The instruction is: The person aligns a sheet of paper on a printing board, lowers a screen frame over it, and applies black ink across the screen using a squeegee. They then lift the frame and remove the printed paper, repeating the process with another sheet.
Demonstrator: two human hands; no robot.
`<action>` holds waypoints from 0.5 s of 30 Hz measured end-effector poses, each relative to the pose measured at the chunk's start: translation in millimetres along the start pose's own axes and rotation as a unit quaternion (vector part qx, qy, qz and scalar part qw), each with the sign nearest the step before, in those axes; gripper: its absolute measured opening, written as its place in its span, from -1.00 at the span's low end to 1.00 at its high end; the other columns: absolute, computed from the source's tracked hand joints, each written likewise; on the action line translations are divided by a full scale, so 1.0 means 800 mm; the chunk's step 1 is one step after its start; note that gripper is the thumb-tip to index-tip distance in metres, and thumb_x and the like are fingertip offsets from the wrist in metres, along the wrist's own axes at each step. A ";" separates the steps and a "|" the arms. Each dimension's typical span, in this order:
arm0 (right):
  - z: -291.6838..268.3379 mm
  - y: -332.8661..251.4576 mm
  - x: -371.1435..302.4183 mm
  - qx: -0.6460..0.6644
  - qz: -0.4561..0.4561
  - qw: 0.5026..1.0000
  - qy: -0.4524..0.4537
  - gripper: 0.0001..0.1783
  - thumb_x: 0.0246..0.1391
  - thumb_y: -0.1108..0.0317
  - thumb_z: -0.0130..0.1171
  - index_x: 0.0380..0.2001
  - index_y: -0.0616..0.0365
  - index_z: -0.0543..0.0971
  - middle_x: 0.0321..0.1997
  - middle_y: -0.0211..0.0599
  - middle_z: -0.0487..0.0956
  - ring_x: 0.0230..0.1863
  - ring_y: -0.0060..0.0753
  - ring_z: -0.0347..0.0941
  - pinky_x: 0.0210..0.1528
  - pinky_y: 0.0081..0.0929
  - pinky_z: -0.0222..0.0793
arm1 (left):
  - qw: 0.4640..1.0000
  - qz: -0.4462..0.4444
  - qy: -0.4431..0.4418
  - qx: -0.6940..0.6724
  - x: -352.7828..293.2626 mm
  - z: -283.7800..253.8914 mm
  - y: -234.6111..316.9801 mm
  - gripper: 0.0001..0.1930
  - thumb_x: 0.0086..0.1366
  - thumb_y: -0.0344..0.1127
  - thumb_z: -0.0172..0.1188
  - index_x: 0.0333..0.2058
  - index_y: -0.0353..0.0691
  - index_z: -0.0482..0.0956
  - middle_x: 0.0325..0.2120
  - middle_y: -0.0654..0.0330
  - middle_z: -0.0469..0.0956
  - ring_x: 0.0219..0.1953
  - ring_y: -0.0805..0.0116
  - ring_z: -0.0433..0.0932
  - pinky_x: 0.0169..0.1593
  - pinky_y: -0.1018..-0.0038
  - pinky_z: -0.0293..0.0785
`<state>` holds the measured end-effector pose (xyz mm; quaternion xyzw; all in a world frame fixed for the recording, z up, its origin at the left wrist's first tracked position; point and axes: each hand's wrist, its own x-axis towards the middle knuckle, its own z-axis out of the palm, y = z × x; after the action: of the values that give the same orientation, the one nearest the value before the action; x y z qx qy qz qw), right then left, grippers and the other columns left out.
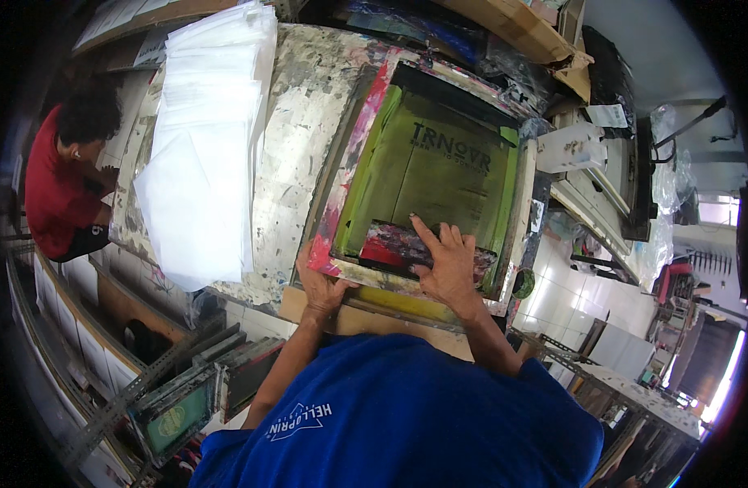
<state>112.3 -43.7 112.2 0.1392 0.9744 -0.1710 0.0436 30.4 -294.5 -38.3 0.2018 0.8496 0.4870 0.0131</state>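
Note:
In front of me lies a screen printing frame [354,167], its wooden edges smeared with pink and white ink. Green-yellow mesh [427,191] fills it, with dark lettering toward the far side. Across the near end of the mesh rests a squeegee [388,242] stained red, black and white. My right hand [451,264] grips the squeegee from above, index finger stretched along it and thumb on the near side. My left hand [319,283] is closed around the frame's near left corner. Part of the squeegee is hidden under my right hand.
Fanned white paper sheets [203,122] lie on the ink-spotted table [297,106] to the left. A person in a red shirt [53,187] sits beyond its left edge. Cardboard [516,28] and plastic crowd the far side. More frames [175,419] lean at the lower left.

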 end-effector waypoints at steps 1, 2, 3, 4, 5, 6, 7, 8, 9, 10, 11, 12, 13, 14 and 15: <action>-0.002 -0.001 0.006 0.015 0.001 1.000 0.011 0.13 -0.32 0.28 0.54 0.44 -0.26 0.31 0.01 -0.03 0.45 0.11 0.00 0.33 0.11 -0.03 0.12 | 1.000 -0.002 0.000 0.000 0.000 0.000 0.000 0.25 -0.22 0.62 0.33 0.22 -0.37 0.38 0.16 -0.12 0.34 0.20 -0.15 0.29 0.26 0.00 0.15; -0.002 0.006 0.018 0.002 0.009 1.000 0.022 0.10 -0.32 0.28 0.53 0.42 -0.25 0.34 0.01 -0.04 0.45 0.12 0.00 0.33 0.11 -0.03 0.11 | 1.000 -0.005 -0.004 0.004 0.000 0.000 0.000 0.24 -0.22 0.62 0.33 0.22 -0.36 0.38 0.16 -0.12 0.34 0.20 -0.16 0.29 0.26 0.00 0.15; -0.001 0.020 0.039 -0.008 0.019 0.999 0.035 0.08 -0.33 0.28 0.53 0.40 -0.24 0.36 0.02 -0.06 0.45 0.12 0.00 0.33 0.11 -0.03 0.11 | 1.000 -0.007 -0.010 0.010 0.000 -0.001 0.000 0.24 -0.21 0.61 0.32 0.23 -0.36 0.38 0.16 -0.12 0.34 0.20 -0.16 0.29 0.26 0.00 0.15; -0.001 0.035 0.064 -0.022 0.025 0.999 0.043 0.06 -0.33 0.28 0.52 0.38 -0.23 0.38 0.03 -0.07 0.45 0.12 -0.01 0.33 0.11 -0.03 0.11 | 1.000 -0.013 -0.012 0.015 -0.002 -0.002 0.002 0.23 -0.20 0.61 0.32 0.23 -0.36 0.38 0.16 -0.13 0.34 0.20 -0.17 0.29 0.26 -0.01 0.15; 0.005 0.058 0.092 -0.041 0.018 0.995 0.084 0.04 -0.34 0.27 0.51 0.37 -0.22 0.39 0.03 -0.09 0.45 0.12 -0.01 0.33 0.10 -0.02 0.12 | 1.000 -0.005 -0.010 0.023 -0.003 -0.003 0.002 0.22 -0.19 0.60 0.33 0.23 -0.36 0.38 0.16 -0.13 0.34 0.20 -0.17 0.29 0.26 -0.01 0.15; 0.007 0.086 0.126 -0.061 0.013 0.990 0.126 0.02 -0.34 0.25 0.50 0.35 -0.21 0.41 0.03 -0.12 0.45 0.13 -0.02 0.33 0.10 -0.01 0.12 | 1.000 0.004 -0.007 0.029 -0.002 -0.003 0.002 0.22 -0.19 0.60 0.33 0.23 -0.35 0.39 0.16 -0.13 0.34 0.20 -0.18 0.29 0.26 -0.01 0.15; 0.003 0.112 0.165 -0.069 0.013 0.987 0.143 0.02 -0.35 0.24 0.50 0.35 -0.22 0.41 0.04 -0.13 0.46 0.13 -0.02 0.33 0.09 0.00 0.12 | 0.999 0.011 -0.003 0.038 -0.002 -0.003 0.001 0.21 -0.18 0.59 0.34 0.22 -0.35 0.39 0.16 -0.13 0.34 0.19 -0.18 0.29 0.26 -0.01 0.15; -0.003 0.138 0.202 -0.076 0.014 0.984 0.158 0.02 -0.35 0.22 0.49 0.35 -0.24 0.41 0.05 -0.13 0.46 0.13 -0.03 0.33 0.08 0.01 0.13 | 0.999 0.010 -0.005 0.037 -0.004 -0.004 0.002 0.21 -0.18 0.59 0.34 0.22 -0.35 0.39 0.16 -0.13 0.34 0.19 -0.18 0.29 0.26 -0.01 0.16; -0.007 0.165 0.237 -0.082 0.010 0.980 0.180 0.02 -0.35 0.21 0.49 0.35 -0.26 0.41 0.05 -0.14 0.46 0.14 -0.03 0.34 0.08 0.02 0.13 | 0.999 0.009 -0.007 0.037 -0.004 -0.004 0.004 0.21 -0.18 0.60 0.34 0.22 -0.35 0.39 0.15 -0.13 0.34 0.19 -0.18 0.29 0.25 -0.01 0.16; -0.011 0.191 0.271 -0.089 0.005 0.975 0.204 0.03 -0.35 0.19 0.48 0.36 -0.29 0.40 0.05 -0.14 0.46 0.14 -0.04 0.34 0.07 0.02 0.13 | 0.999 0.009 -0.007 0.036 -0.001 -0.003 0.004 0.21 -0.18 0.60 0.33 0.22 -0.35 0.40 0.15 -0.13 0.35 0.19 -0.18 0.29 0.25 -0.01 0.16; -0.013 0.218 0.300 -0.119 0.000 0.967 0.226 0.03 -0.35 0.18 0.48 0.36 -0.33 0.40 0.06 -0.15 0.46 0.16 -0.04 0.33 0.08 0.04 0.12 | 0.999 0.012 -0.008 0.028 0.000 -0.002 0.005 0.21 -0.18 0.61 0.33 0.22 -0.35 0.40 0.15 -0.13 0.35 0.19 -0.18 0.29 0.25 -0.01 0.16; -0.013 0.238 0.325 -0.149 -0.006 0.958 0.246 0.04 -0.36 0.17 0.49 0.36 -0.36 0.40 0.07 -0.16 0.46 0.18 -0.04 0.32 0.10 0.06 0.11 | 1.000 0.013 -0.009 0.022 0.000 -0.001 0.004 0.22 -0.18 0.61 0.32 0.22 -0.35 0.40 0.15 -0.13 0.35 0.19 -0.18 0.29 0.25 -0.01 0.16; -0.016 0.247 0.344 -0.134 0.004 0.965 0.225 0.04 -0.35 0.16 0.49 0.37 -0.38 0.39 0.09 -0.16 0.46 0.21 -0.03 0.31 0.11 0.07 0.11 | 1.000 0.013 -0.009 0.018 0.000 -0.002 0.003 0.22 -0.18 0.62 0.32 0.22 -0.35 0.40 0.15 -0.13 0.35 0.19 -0.17 0.29 0.25 -0.01 0.16; -0.024 0.251 0.360 -0.119 0.013 0.972 0.204 0.05 -0.33 0.15 0.49 0.38 -0.40 0.38 0.11 -0.16 0.46 0.23 -0.02 0.31 0.13 0.09 0.10 | 1.000 0.000 -0.006 0.012 -0.002 -0.002 0.002 0.22 -0.19 0.62 0.32 0.22 -0.35 0.40 0.15 -0.12 0.35 0.19 -0.17 0.30 0.26 -0.01 0.15; -0.030 0.249 0.370 -0.103 0.022 0.978 0.181 0.05 -0.32 0.14 0.50 0.39 -0.42 0.37 0.13 -0.16 0.46 0.25 -0.01 0.30 0.15 0.10 0.09 | 1.000 -0.012 -0.004 0.005 -0.005 -0.001 0.002 0.22 -0.19 0.63 0.32 0.22 -0.35 0.40 0.14 -0.12 0.35 0.18 -0.17 0.30 0.26 -0.01 0.15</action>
<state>-115.3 220.5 31.5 0.1844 0.9752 -0.0409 -0.1157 34.2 -295.8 -36.8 0.1933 0.8546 0.4815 0.0213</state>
